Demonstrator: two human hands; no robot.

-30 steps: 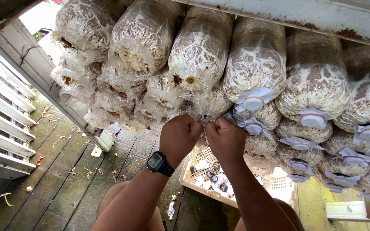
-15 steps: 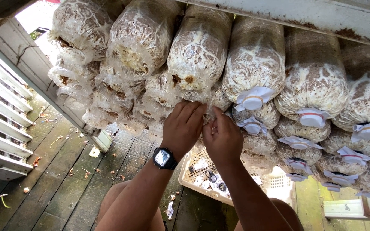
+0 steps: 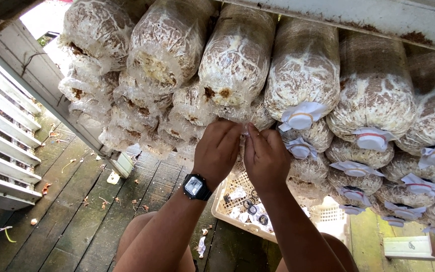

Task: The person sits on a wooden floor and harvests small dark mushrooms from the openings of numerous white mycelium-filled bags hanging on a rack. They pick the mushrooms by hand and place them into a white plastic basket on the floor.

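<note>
Clear plastic bags packed with brown and white substrate lie stacked on their sides on a rack. My left hand, with a black wristwatch, and my right hand meet in front of the stack. Both pinch the loose clear plastic neck of one bag in the middle of the pile. The fingertips hide what lies between them. Bags to the right, such as one capped bag, carry white paper caps with rings.
A cream plastic basket with black rings and white caps sits on the dark wooden plank floor below my hands. White slatted rails stand at left. A white shelf beam runs above the bags.
My hands were clenched fists pulling at the bag neck, then the left fingers spread. Now both hands are slightly higher, pinching the plastic together.
</note>
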